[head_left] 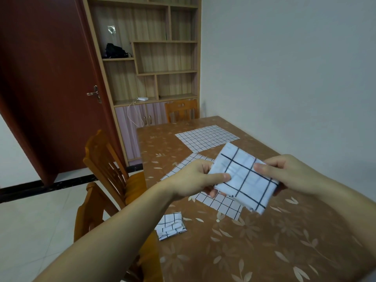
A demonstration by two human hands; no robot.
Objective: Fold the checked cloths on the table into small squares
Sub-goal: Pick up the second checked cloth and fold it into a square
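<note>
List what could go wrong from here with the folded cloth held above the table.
1. The folded checked cloth is held in the air, pinched only at two opposite edges by the left hand and right hand; its loose layers at the lower corner might fan open.
2. The small folded cloth lies near the table edge, so a passing forearm might knock it off.

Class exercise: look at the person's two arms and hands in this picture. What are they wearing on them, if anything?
Nothing shows on either. The left hand and right hand are bare: no gloves, rings, watch or bracelet visible. Both forearms are uncovered as far as the frame's edge, with no sleeve in view.
</note>
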